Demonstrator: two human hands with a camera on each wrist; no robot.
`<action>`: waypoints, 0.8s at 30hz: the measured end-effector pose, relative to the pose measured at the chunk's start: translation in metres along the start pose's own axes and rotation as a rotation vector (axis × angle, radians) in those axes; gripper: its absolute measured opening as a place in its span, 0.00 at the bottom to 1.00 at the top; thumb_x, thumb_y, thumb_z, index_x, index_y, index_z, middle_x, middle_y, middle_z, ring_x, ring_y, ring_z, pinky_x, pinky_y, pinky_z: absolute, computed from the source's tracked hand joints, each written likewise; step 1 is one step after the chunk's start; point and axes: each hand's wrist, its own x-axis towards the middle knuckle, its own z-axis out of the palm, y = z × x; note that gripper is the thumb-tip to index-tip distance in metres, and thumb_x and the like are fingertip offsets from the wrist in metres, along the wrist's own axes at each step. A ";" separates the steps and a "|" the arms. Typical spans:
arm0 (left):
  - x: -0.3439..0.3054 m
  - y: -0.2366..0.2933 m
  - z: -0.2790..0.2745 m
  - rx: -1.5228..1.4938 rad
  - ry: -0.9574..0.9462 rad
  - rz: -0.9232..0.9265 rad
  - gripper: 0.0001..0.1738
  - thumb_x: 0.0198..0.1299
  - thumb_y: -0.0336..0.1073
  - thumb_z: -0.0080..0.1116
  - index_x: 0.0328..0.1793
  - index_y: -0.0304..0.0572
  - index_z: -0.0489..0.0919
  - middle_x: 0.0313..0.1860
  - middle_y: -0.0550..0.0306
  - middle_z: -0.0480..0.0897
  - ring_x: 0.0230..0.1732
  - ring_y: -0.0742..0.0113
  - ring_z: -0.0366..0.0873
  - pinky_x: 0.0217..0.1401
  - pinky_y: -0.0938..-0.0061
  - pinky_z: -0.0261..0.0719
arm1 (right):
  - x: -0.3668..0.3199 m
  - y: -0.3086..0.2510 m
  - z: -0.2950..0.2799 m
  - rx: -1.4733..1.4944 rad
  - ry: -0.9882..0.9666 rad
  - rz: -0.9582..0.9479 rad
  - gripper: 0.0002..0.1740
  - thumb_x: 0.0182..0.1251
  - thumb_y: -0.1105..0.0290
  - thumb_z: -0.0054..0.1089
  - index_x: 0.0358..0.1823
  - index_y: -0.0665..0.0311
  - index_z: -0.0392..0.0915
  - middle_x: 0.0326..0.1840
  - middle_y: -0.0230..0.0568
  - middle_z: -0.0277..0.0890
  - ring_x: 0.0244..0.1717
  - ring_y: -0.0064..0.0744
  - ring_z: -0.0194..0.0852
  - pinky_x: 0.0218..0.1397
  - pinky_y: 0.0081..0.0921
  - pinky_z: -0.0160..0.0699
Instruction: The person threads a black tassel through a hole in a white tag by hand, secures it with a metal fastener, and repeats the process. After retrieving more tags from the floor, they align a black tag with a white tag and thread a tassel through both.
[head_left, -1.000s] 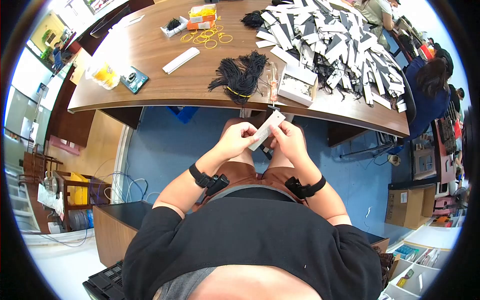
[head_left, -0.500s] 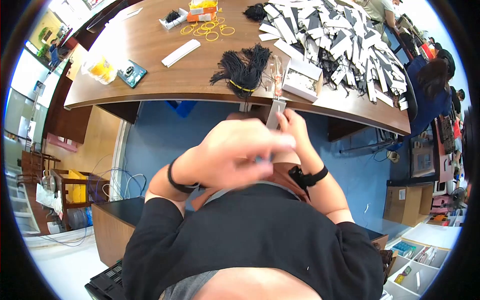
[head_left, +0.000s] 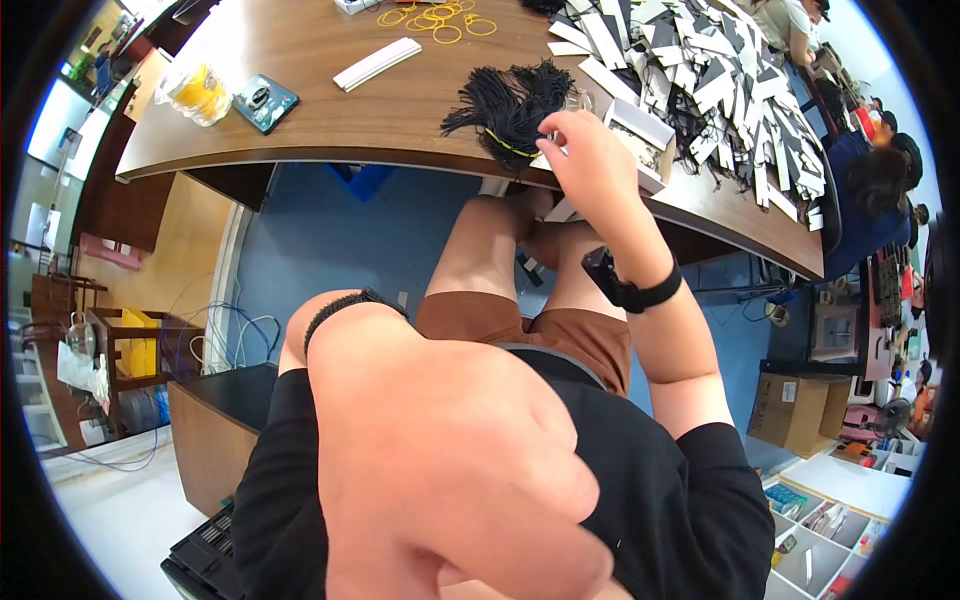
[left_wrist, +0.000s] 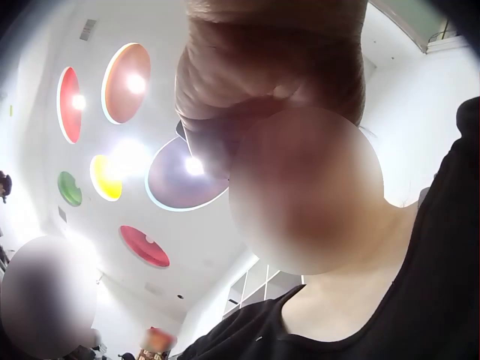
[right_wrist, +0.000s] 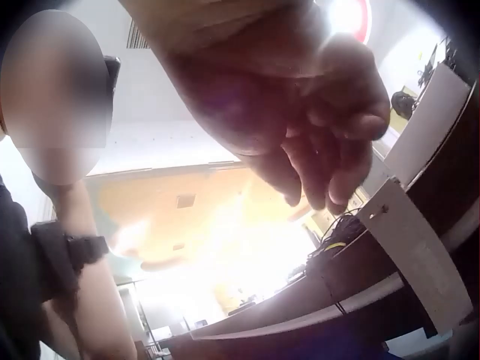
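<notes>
My left hand (head_left: 450, 460) is raised close to the head camera, its fingers curled and their tips hidden. In the left wrist view this hand (left_wrist: 274, 67) overlaps the blurred face. My right hand (head_left: 595, 165) hovers at the table's front edge, fingers loosely bent and thumb apart. Beside its fingertips lies a bundle of black cords (head_left: 505, 105) tied with a yellow rubber band (head_left: 510, 147). Below the right hand (right_wrist: 300, 127) in the right wrist view, a white tag (right_wrist: 412, 259) with a hole stands at the table edge; the head view shows only a pale part of it (head_left: 563, 210).
A white box (head_left: 640, 125) of small parts stands right of the cords. Behind it spreads a big pile of black and white tags (head_left: 700, 90). A stack of white strips (head_left: 378, 64), yellow rubber bands (head_left: 440, 20), a phone (head_left: 266, 103) and a tub (head_left: 195, 93) lie leftward on the table.
Both hands held a white tag above the lap. The left hand has let go and risen toward the face; the right has left the tag at the edge and moved up toward the cords.
</notes>
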 end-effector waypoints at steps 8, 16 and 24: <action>-0.034 0.008 -0.010 0.145 -0.047 -0.151 0.11 0.44 0.31 0.61 0.35 0.55 0.79 0.24 0.57 0.74 0.17 0.72 0.66 0.17 0.76 0.59 | 0.022 -0.015 0.034 -0.240 -0.042 0.077 0.09 0.57 0.59 0.61 0.31 0.56 0.80 0.34 0.37 0.75 0.38 0.42 0.76 0.40 0.37 0.75; -0.118 -0.074 -0.058 0.565 0.486 -0.864 0.09 0.53 0.29 0.54 0.40 0.35 0.81 0.29 0.55 0.79 0.29 0.67 0.75 0.35 0.74 0.73 | 0.029 -0.002 0.011 0.165 0.006 0.269 0.10 0.57 0.61 0.60 0.32 0.60 0.81 0.31 0.41 0.80 0.35 0.44 0.79 0.38 0.37 0.76; -0.179 -0.103 -0.068 0.850 0.573 -1.222 0.12 0.53 0.31 0.53 0.40 0.30 0.81 0.33 0.48 0.84 0.34 0.64 0.81 0.41 0.73 0.77 | 0.014 -0.015 0.032 -0.102 -0.031 -0.093 0.08 0.51 0.65 0.67 0.29 0.60 0.80 0.31 0.39 0.74 0.38 0.43 0.75 0.40 0.36 0.73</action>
